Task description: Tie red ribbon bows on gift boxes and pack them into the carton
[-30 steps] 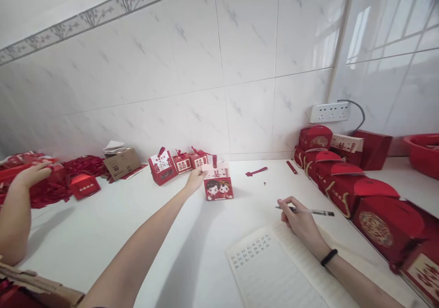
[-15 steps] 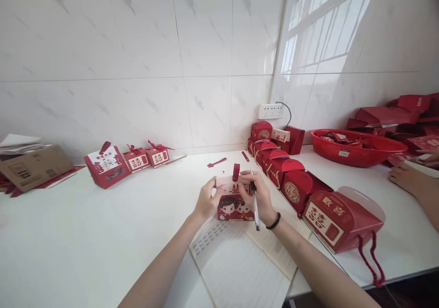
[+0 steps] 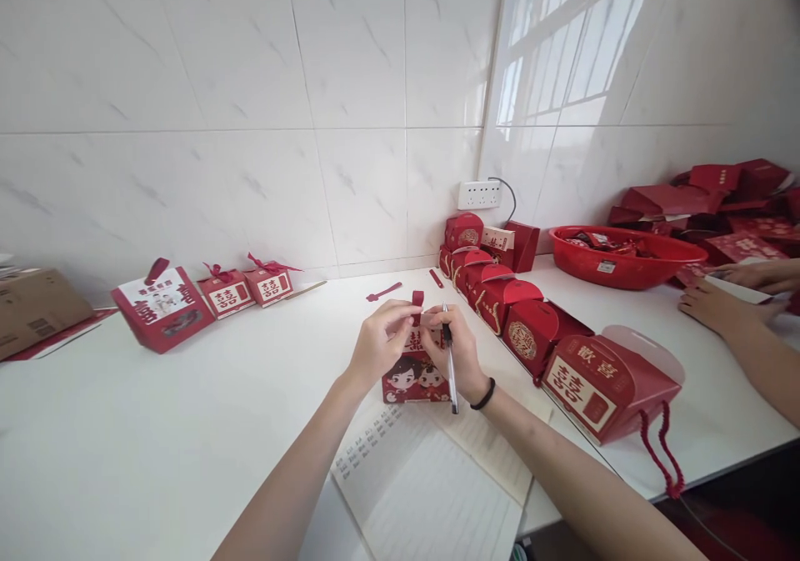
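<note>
While left fingers [image 3: 392,315] and right fingers [image 3: 459,324], almost closed, pinch the red box [image 3: 409,384] up top, lower middle of the frame, the right also gripping a pen [image 3: 451,373], it seems light, bendy, best held there.

I've got a wht tiled wall [image 3: 218,52], grey-veined, behind the grip [image 3: 380,343]; wall socket [image 3: 480,195] w/ dark cable [image 3: 513,199] above & R of it; barred-window reflection [image 3: 562,48] further up R; wht tabletop [image 3: 175,436] below & both sides.
</note>
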Motion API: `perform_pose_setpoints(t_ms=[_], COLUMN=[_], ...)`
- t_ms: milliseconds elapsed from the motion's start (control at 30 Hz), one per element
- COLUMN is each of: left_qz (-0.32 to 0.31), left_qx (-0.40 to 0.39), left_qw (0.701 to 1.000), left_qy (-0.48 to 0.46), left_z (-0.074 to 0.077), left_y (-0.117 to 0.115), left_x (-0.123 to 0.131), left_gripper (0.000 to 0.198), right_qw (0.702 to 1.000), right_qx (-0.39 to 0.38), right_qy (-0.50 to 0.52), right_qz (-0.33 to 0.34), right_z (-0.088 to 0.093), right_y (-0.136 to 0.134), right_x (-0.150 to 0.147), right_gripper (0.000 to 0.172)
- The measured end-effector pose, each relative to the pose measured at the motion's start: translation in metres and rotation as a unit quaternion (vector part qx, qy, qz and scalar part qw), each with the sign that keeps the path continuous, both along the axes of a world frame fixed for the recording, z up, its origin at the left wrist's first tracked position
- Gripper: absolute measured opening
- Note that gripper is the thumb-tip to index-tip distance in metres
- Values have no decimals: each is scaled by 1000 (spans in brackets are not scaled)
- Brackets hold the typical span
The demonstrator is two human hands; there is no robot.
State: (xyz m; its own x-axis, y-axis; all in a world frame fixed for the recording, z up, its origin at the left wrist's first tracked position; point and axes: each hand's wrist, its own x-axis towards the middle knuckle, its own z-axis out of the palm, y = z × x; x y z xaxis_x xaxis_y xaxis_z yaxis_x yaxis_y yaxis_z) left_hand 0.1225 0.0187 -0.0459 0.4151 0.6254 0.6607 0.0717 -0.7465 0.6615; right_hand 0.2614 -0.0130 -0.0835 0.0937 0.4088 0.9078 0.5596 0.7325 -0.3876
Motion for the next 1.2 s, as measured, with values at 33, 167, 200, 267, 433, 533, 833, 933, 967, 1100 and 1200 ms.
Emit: perform_pose_setpoints(t_ms=[33,167,200,267,433,533,833,933,967,1100,1200], left_qz=[5,17,24,40,57,58,48,21,14,18,19], left_qx=[8,28,35,51,68,70,53,17,6,-1,0], left_qw=[1000,999,999,998,996,996,997,1000,1000,1000,1000], left_qy=[0,7,9,14,19,13,3,-13,-17,-11,-7], left_z=[-3,-10,-11,-10,-9,-10,-9,-8,-8,-9,-9], left_y=[0,0,0,-1,-3,-4,-4,-5,-5,-5,-4], left_x=[-1,-2,-2,-1,1,1,3,3,3,2,2], left_gripper=[21,27,28,28,29,28,29,24,23,22,22], right_qw=[1000,1000,1000,1000,999,1000,999,998,998,998,996], right_qx=[1,2,-2,-9,-10,-8,-12,-19,-20,-23,-33], right_qy=[1,6,9,20,31,26,43,50,51,65,81], right_qz=[2,1,2,7,6,-3,-20,-16,-12,6,9], right_z=[0,-1,0,0,1,0,1,1,1,2,2], right_y=[0,1,1,2,2,2,2,0,0,-1,-1], right_x=[-1,-2,-2,-2,-3,-4,-4,-4,-5,-6,-7], right_gripper=[10,12,12,11,12,13,13,13,12,13,14])
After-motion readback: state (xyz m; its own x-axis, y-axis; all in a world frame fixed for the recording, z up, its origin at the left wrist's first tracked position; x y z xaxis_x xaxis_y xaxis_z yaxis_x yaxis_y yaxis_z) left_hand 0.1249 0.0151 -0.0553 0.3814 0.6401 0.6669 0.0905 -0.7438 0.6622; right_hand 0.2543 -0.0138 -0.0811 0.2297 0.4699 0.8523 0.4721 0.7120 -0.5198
